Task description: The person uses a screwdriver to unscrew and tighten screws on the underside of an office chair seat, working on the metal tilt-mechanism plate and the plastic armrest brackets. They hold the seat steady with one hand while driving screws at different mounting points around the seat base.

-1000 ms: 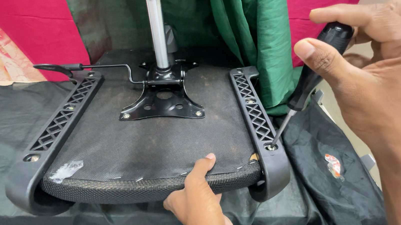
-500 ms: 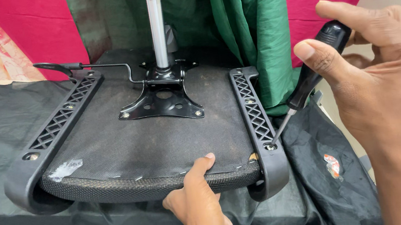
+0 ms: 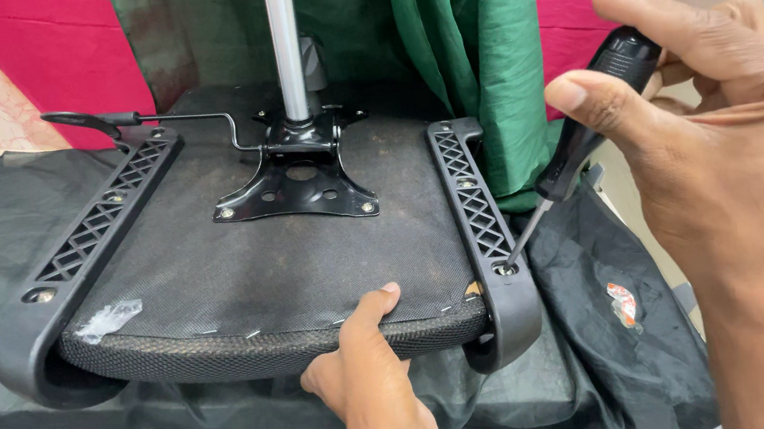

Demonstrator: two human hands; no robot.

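Little moved since prev frame, my right hand [image 3: 710, 148] fingers curled tight on black screwdriver [image 3: 583, 129], tip in right armrest bracket [image 3: 484, 222] screw hole, my left hand [image 3: 373, 388] thumb up, gripping upturned seat base [image 3: 264, 276] front edge.

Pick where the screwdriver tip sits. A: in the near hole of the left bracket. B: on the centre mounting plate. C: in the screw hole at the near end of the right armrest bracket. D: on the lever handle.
C: the screwdriver, held in the right hand, has its tip in the near hole of the right bracket, while the left hand grips the seat edge.
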